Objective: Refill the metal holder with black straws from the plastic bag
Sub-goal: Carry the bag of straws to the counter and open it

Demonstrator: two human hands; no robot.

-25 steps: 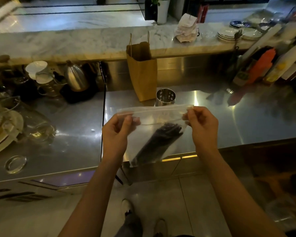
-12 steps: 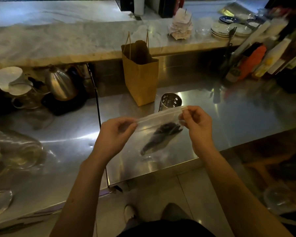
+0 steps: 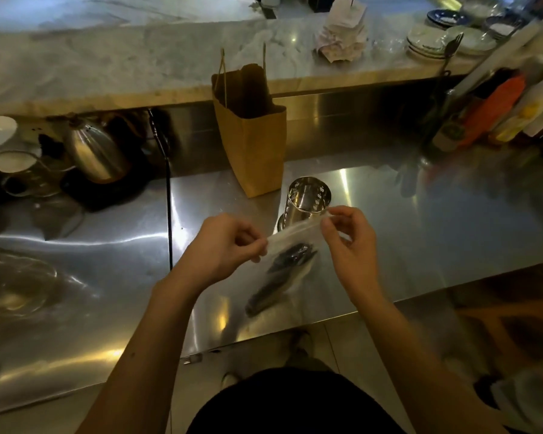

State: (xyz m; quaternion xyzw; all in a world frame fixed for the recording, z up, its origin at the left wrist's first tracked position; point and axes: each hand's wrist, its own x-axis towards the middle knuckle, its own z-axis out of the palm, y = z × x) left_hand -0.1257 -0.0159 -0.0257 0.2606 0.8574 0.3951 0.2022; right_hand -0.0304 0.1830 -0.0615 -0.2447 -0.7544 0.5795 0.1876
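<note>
I count two hands, one plastic bag, one bundle of black straws and one metal holder. The left hand (image 3: 229, 245) and the right hand (image 3: 348, 245) each pinch a top corner of the plastic bag (image 3: 293, 231), so both grips are closed on it. They hold it up above the surface (image 3: 436, 233), close to the front edge.

The black straws (image 3: 279, 277) lie inside the clear bag as one dark bundle slanting down toward the left. The blur keeps me from counting single straws. The metal holder (image 3: 308, 198) stands upright just behind the bag's top strip, shiny, with cut-out holes in its wall. One brown paper bag (image 3: 254, 145) stands just behind it to the left.

Bare steel spreads right of the holder toward the bottles (image 3: 489, 111). A seam in the surface runs just left of the left hand.
</note>
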